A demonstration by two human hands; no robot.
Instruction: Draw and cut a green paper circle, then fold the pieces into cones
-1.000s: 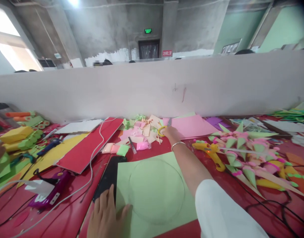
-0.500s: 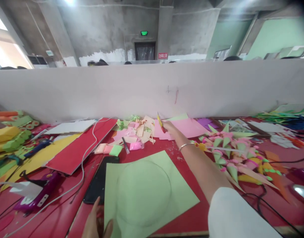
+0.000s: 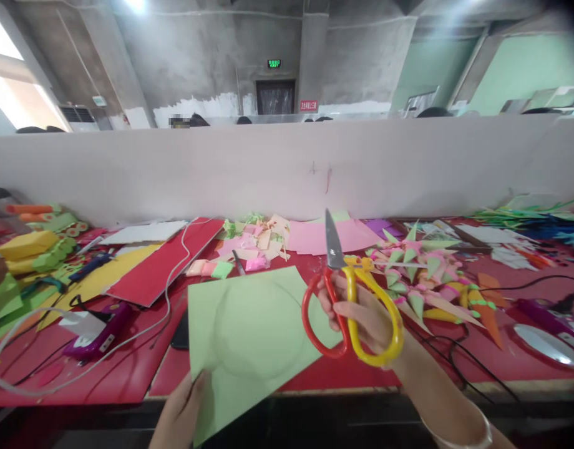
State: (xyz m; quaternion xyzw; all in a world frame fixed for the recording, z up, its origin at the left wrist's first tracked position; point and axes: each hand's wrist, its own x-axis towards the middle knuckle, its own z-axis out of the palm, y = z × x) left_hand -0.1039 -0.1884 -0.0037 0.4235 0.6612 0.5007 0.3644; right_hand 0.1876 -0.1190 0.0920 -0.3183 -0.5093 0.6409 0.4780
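Observation:
My left hand (image 3: pixel 183 405) pinches the lower left edge of a light green sheet of paper (image 3: pixel 254 330), which is raised and tilted over the table's front edge. A large pencilled circle shows on the sheet. In my right hand (image 3: pixel 357 312) is a pair of scissors (image 3: pixel 334 246) with one red and one yellow handle loop. Their blades are closed and point upward, in front of the sheet's right side. Part of a black phone (image 3: pixel 181 333) shows from behind the sheet's left edge.
Pink paper (image 3: pixel 310 237) and scraps lie at the back. Paper cone flowers (image 3: pixel 418 274) are heaped on the right. A red board (image 3: pixel 163 265), a white cable (image 3: pixel 168 299) and a purple power strip (image 3: pixel 100 333) occupy the left. A pale partition (image 3: pixel 221 168) stands behind.
My right hand has come back from the far side of the table, bringing the scissors close. My left hand has lifted the green sheet, which now covers more of the phone.

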